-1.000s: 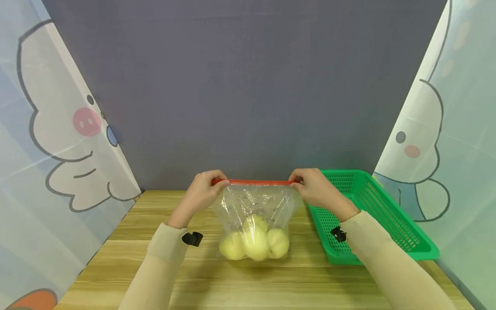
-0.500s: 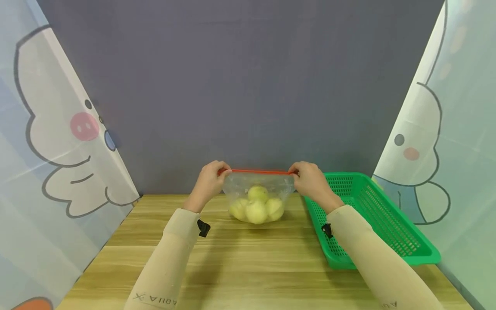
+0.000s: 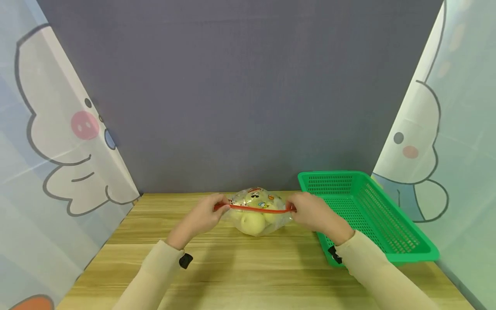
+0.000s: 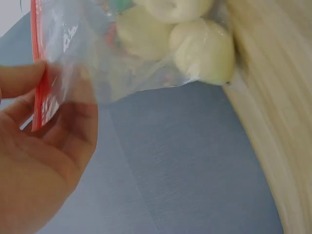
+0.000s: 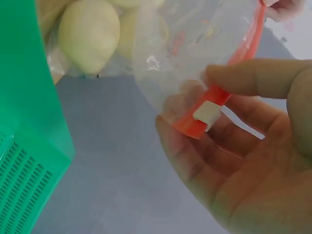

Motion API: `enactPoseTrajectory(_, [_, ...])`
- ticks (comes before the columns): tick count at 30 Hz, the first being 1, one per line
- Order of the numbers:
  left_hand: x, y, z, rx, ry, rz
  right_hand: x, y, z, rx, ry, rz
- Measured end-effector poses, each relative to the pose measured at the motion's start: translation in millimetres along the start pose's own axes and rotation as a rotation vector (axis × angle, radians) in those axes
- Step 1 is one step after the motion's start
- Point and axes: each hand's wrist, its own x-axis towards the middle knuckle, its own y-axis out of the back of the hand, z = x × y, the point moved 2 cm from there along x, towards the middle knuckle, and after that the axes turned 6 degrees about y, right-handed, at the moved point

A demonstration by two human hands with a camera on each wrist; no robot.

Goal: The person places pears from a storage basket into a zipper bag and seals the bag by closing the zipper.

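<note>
A clear zip bag [image 3: 271,200] with a red zip strip and cartoon prints sits near the back edge of the wooden table. Inside are several pale yellow-green round fruits [image 3: 252,223]. My left hand [image 3: 204,214] pinches the left end of the strip between thumb and fingers. At the opposite end, my right hand [image 3: 313,214] pinches the strip beside a white slider [image 5: 208,112], which shows in the right wrist view. The strip is stretched between both hands, in front of the fruits. Whether the bag fully rests on the table, I cannot tell.
A green slotted plastic basket [image 3: 410,257] stands on the right, close to my right forearm. Behind the wooden table [image 3: 248,275] hangs a grey cloth [image 3: 248,94]. Curtains with cartoon animals [image 3: 58,129] flank both sides.
Both hands first rose and carried the bag of fruits away toward the back of the table. Since then they have lowered, and the strip has tipped toward me, showing the printed side.
</note>
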Motion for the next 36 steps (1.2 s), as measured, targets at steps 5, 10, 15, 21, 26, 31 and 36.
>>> enactPoseTrajectory(5, [-21.8, -14.4, -6.1, 0.000, -0.038, -0.118, -17.4, -17.0, -15.1, -0.055, 0.035, -0.014])
enactPoseTrajectory(10, [-38.6, -25.2, -6.4, 0.011, -0.066, -0.208, -33.9, -36.4, -24.3, -0.089, 0.077, -0.067])
enactPoseTrajectory(15, [-51.1, -36.5, -2.0, 0.074, -0.065, -0.260, -47.6, -53.7, -26.3, -0.080, 0.100, -0.127])
enactPoseTrajectory(21, [-57.8, -47.5, 2.3, 0.057, -0.004, -0.268, -57.1, -64.6, -24.8, -0.036, 0.129, -0.119])
enactPoseTrajectory(26, [-60.3, -45.4, 5.8, 0.028, 0.013, -0.201, -62.6, -64.1, -22.6, 0.040, 0.101, -0.111])
enactPoseTrajectory(31, [-58.0, -40.9, 10.6, 0.058, 0.011, -0.065, -64.7, -56.0, -20.1, 0.138, 0.099, -0.059])
enactPoseTrajectory(36, [-53.1, -38.0, 15.5, 0.077, 0.023, 0.092, -64.7, -39.1, -15.7, 0.221, 0.104, 0.107])
